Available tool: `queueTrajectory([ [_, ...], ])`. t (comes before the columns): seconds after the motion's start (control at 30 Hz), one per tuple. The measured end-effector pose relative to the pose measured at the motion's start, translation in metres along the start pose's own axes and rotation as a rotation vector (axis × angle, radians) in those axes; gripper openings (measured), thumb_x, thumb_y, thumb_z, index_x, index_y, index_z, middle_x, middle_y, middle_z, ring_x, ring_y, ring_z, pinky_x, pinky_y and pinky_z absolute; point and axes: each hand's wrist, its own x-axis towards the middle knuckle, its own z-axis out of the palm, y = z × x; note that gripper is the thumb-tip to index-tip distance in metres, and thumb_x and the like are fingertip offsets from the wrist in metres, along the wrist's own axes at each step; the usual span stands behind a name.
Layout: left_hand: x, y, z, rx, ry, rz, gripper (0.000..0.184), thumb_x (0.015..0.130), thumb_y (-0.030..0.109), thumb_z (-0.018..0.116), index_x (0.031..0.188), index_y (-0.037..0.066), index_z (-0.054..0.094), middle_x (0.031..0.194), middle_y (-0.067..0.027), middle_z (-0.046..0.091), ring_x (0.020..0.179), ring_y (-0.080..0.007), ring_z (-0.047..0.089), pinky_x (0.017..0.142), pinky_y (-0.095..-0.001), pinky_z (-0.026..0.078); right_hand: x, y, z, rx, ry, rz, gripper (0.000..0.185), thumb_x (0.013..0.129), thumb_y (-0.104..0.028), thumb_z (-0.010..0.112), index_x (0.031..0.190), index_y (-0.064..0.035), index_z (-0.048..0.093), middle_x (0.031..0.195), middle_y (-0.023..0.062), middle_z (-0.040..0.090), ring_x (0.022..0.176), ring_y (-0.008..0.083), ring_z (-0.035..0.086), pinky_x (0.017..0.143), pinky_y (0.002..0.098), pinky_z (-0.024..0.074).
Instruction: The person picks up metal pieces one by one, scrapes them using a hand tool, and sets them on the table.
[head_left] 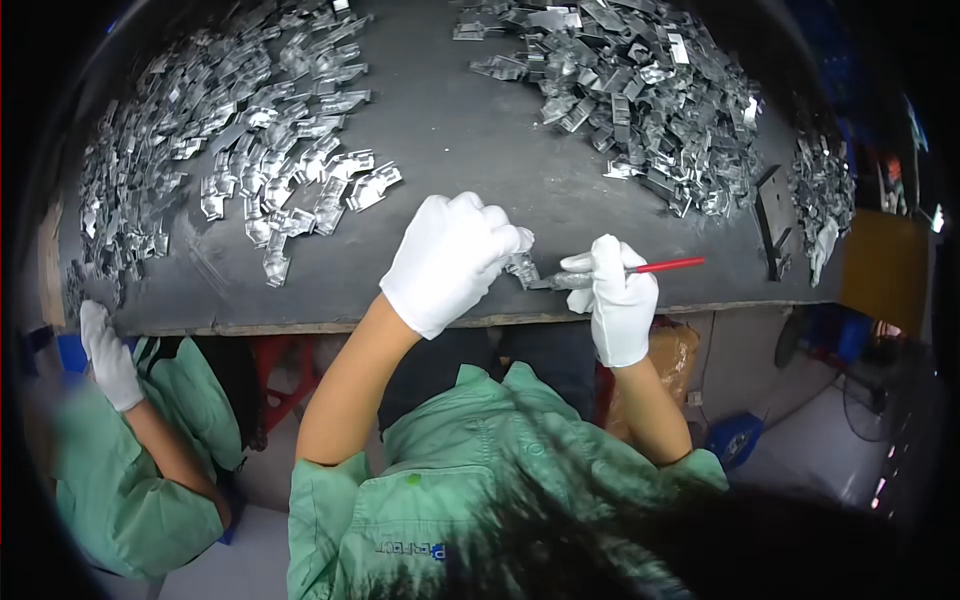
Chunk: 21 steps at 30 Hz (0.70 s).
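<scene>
My left hand [450, 262], in a white glove, is closed on a small shiny metal part [522, 268] close to the table's front edge. In my right hand [618, 300], also gloved in white, is a slim tool with a red handle [672, 265] and a grey blade-like tip [545, 283]. The tip meets or nearly meets the lower right side of the metal part; whether it touches I cannot tell. My left fingers hide much of the part.
A large spread of metal parts [265, 135] lies at left and a dense heap [650, 100] at right. Beyond that are a dark flat bracket [773, 222] and a smaller pile [822, 195]. A co-worker's gloved hand [110, 355] rests at the table's left edge.
</scene>
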Motion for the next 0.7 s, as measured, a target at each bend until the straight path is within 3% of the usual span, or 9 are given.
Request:
queueTrajectory([
  [0.13,0.001,0.0,0.002,0.0,0.045,0.025,0.028,0.074,0.005,0.072,0.096,0.021,0.071,0.071,0.0,0.06,0.07,-0.0255,0.058,0.059,-0.0401,0.046,-0.001,-0.005,0.008,-0.028,-0.033,-0.007,0.033,0.101,-0.027,0.061,0.083,-0.0001,0.066,0.079,0.0103,0.072,0.053,0.0076,0.059,0.046,0.0238,0.0427],
  [0.23,0.0,-0.001,0.003,0.016,0.037,0.03,0.025,0.075,0.007,0.071,0.096,0.021,0.07,0.074,0.001,0.06,0.072,-0.0247,0.059,0.06,-0.0393,0.045,0.001,-0.005,0.015,-0.12,-0.036,-0.049,0.029,0.097,-0.025,0.065,0.078,-0.0037,0.065,0.067,0.0046,0.067,0.048,0.0114,0.057,0.046,0.0258,0.0431],
  [0.3,-0.001,-0.001,0.003,0.06,-0.01,0.027,0.017,0.08,0.014,0.068,0.095,0.02,0.071,0.08,0.002,0.064,0.076,-0.0229,0.061,0.062,-0.0372,0.045,-0.001,-0.015,0.015,-1.123,-0.187,-1.152,0.025,0.089,-0.025,0.068,0.072,-0.0084,0.062,0.057,0.0008,0.056,0.047,0.0161,0.055,0.047,0.0298,0.0451],
  [0.37,-0.003,-0.003,0.005,0.052,-0.009,0.019,0.018,0.079,0.013,0.068,0.096,0.02,0.071,0.08,0.002,0.063,0.076,-0.0234,0.06,0.062,-0.0379,0.045,-0.024,0.001,0.033,-1.16,-0.097,-1.345,0.026,0.084,-0.026,0.069,0.066,-0.0158,0.054,0.055,-0.0029,0.047,0.053,0.0154,0.049,0.047,0.0325,0.0378],
  [0.43,-0.002,-0.003,0.006,0.049,0.0,0.025,0.019,0.079,0.013,0.069,0.096,0.019,0.07,0.08,0.0019,0.063,0.076,-0.0238,0.06,0.063,-0.0385,0.045,-0.022,0.0,0.033,-1.225,-0.06,-1.366,0.028,0.085,-0.027,0.07,0.065,-0.0169,0.053,0.057,-0.0033,0.045,0.054,0.0152,0.047,0.047,0.0313,0.0343],
  [0.63,-0.003,-0.003,0.009,0.031,0.028,0.02,0.02,0.076,0.013,0.073,0.096,0.019,0.07,0.079,0.0014,0.063,0.076,-0.0243,0.059,0.066,-0.0386,0.046,-0.026,0.003,0.037,-1.28,-0.149,-1.411,0.029,0.086,-0.03,0.071,0.066,-0.0158,0.055,0.058,-0.0018,0.046,0.056,0.0175,0.048,0.049,0.0322,0.0364],
  [0.67,-0.003,-0.001,0.009,0.019,0.025,0.011,0.02,0.076,0.014,0.073,0.095,0.019,0.07,0.078,0.0014,0.063,0.076,-0.0244,0.059,0.067,-0.0385,0.046,-0.029,0.002,0.037,-1.401,-0.184,-1.392,0.031,0.088,-0.03,0.068,0.065,-0.0158,0.053,0.058,-0.0009,0.047,0.054,0.0178,0.049,0.048,0.0327,0.0369],
  [0.7,-0.002,-0.001,0.008,0.011,0.026,0.001,0.02,0.076,0.014,0.074,0.095,0.019,0.07,0.078,0.0014,0.063,0.077,-0.0245,0.059,0.067,-0.0385,0.046,-0.028,-0.005,0.034,-1.409,-0.212,-1.341,0.022,0.086,-0.027,0.068,0.071,-0.0158,0.056,0.058,-0.0009,0.048,0.054,0.0176,0.051,0.048,0.0325,0.0388],
])
